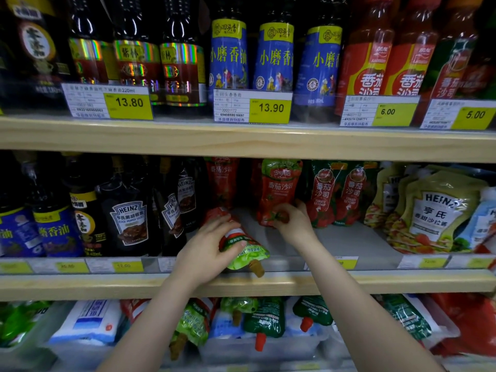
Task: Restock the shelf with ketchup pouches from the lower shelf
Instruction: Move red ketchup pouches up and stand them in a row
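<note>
My left hand (208, 249) grips a red and green ketchup pouch (248, 249) lying on its side on the middle shelf (349, 245), its brown cap pointing at the shelf's front edge. My right hand (294, 220) pinches the bottom of an upright red ketchup pouch (277, 190) standing further back. Another red pouch (222, 181) stands to its left. Two green-topped ketchup pouches (336, 196) stand to its right. On the lower shelf, several more pouches (264, 320) lie with caps toward me, between my forearms.
Dark Heinz sauce bottles (128, 218) crowd the middle shelf's left. Heinz salad dressing pouches (434, 210) fill its right. The wooden shelf edge (268, 284) carries price tags. Bottles line the upper shelf (273, 57). White and blue bags (88, 322) lie at lower left.
</note>
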Demonstrator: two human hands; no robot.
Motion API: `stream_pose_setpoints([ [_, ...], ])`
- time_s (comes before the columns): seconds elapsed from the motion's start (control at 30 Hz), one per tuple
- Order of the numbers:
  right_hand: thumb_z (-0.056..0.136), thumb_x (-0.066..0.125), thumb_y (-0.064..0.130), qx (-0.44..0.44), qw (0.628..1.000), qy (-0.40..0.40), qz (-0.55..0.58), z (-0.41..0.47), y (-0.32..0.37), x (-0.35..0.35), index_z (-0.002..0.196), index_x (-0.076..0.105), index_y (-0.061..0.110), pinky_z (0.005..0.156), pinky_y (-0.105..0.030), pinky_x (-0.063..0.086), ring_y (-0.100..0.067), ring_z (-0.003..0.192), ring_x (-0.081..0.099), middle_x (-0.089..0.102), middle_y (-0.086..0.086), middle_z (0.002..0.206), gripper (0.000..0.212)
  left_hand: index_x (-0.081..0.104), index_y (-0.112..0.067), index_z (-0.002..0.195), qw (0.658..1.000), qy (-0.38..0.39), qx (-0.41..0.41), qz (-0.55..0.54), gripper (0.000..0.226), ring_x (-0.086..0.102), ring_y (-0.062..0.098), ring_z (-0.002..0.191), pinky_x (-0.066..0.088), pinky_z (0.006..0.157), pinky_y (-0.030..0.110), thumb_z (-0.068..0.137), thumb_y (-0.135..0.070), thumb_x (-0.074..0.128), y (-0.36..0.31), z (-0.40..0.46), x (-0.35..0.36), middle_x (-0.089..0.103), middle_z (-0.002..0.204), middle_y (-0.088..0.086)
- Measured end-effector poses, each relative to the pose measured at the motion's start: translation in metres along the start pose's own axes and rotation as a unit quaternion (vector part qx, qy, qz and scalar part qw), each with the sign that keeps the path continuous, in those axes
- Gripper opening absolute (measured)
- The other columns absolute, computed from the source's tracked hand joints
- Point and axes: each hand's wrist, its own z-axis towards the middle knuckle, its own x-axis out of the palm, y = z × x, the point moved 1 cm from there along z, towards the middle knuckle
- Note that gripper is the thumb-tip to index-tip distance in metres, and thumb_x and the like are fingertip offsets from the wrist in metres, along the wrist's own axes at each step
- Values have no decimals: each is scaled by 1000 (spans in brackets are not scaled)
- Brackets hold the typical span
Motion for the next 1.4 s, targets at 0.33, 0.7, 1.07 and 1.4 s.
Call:
stream_pose_setpoints([
  [0.33, 82, 57, 6, -43, 999, -1, 15, -22, 0, -17, 114, 59, 14, 106, -29, 32, -31, 128, 38, 37, -14, 140, 33, 53, -36, 125, 1000, 13, -3, 0, 57, 35, 9, 133, 31, 109, 32, 77, -65, 44, -3, 0, -3, 42, 143, -10],
  [0.7, 81, 67, 18, -260, 959, 99, -52, -100, -3, -25, 129, 53, 29, 107, -26, 35, -5, 126, 45, 52, 8, 136, 52, 45, -28, 136, 998, 57, 24, -16, 57, 28, 10, 138, 24, 113, 34, 83, -45, 33, -23, -10, -1, 37, 148, -5],
  [1.07, 80, 69, 21, -262, 949, -41, 168, -72, 57, -39, 90, 73, 21, 71, -12, 48, 5, 78, 62, 68, 19, 83, 11, 64, -26, 111, 989, -64, 33, -132, 37, 61, -2, 99, 47, 86, 15, 77, -39, 72, -30, -3, -18, 67, 105, -13],
  [1.4, 91, 54, 27, -50, 935, 11, 351, -43, 61, -19, 78, 67, 5, 60, -23, 52, -7, 65, 63, 69, 3, 68, 28, 70, -24, 97, 963, 2, -59, -262, 25, 67, 12, 94, 54, 85, 30, 78, -39, 70, -11, 26, -15, 72, 98, -1],
])
